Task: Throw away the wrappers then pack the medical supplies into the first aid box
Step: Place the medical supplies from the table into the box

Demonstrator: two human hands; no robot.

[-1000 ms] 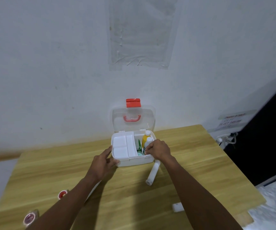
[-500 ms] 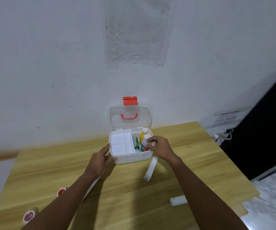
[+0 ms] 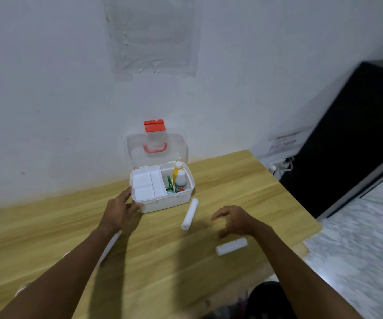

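The white first aid box (image 3: 167, 202) stands open at the table's far side, its clear lid (image 3: 156, 148) with red handle upright against the wall. Inside sit a white insert tray (image 3: 148, 186), a yellow bottle (image 3: 177, 171), a white bottle (image 3: 180, 180) and a green item (image 3: 169, 186). My left hand (image 3: 120, 210) rests with spread fingers against the box's left front corner. My right hand (image 3: 234, 221) hovers open and empty above the table, between a long white gauze roll (image 3: 189, 214) and a shorter white roll (image 3: 231, 246).
The wooden table (image 3: 174, 268) ends at the right, beside a black cabinet (image 3: 351, 139) and pale floor. A white strip (image 3: 110, 247) lies partly hidden under my left forearm. A dark object (image 3: 266, 300) sits below the table's near edge.
My right hand has let go of the white bottle, left it standing in the box, and drawn back toward me over the table. My left hand stays at the box.
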